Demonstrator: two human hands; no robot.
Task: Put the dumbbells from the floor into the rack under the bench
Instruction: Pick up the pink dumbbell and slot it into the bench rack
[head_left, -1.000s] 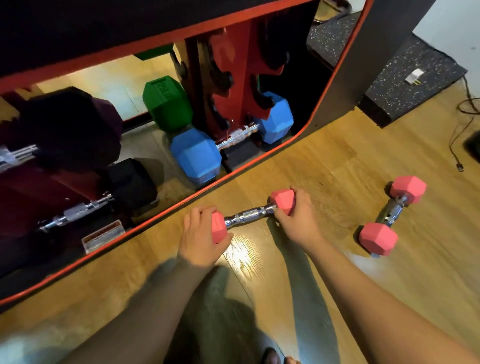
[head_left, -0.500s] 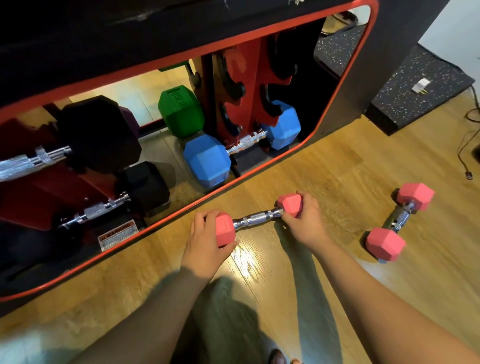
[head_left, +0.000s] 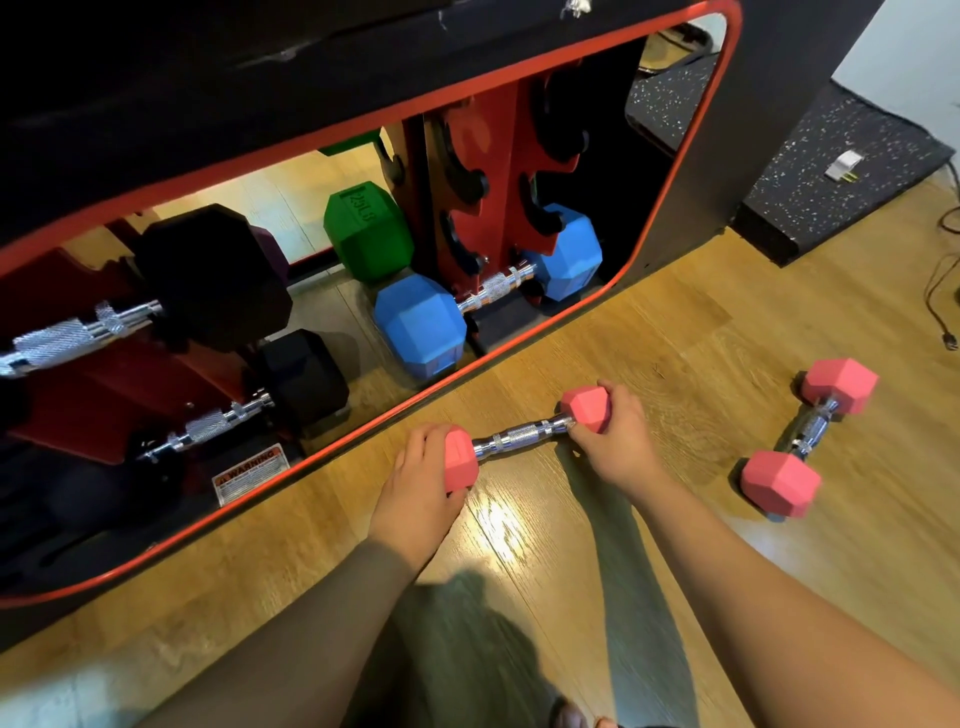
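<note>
Partway through, by the look of it. In the rack (head_left: 483, 171) under the bench (head_left: 260, 78), upper half of the frame, a blue dumbbell (head_left: 483, 296), a green one (head_left: 363, 228) and black ones at left (head_left: 208, 270) already sit in place. Two pink dumbbells are left. One (head_left: 524, 436), at centre frame just in front of the bench opening, is gripped by both hands: left hand (head_left: 421, 483) closed on its left head, right hand (head_left: 613, 436) on its right. Whether it is clear of the wooden floor (head_left: 675, 332) I cannot tell. The other pink dumbbell (head_left: 810, 436) lies untouched at right.
</note>
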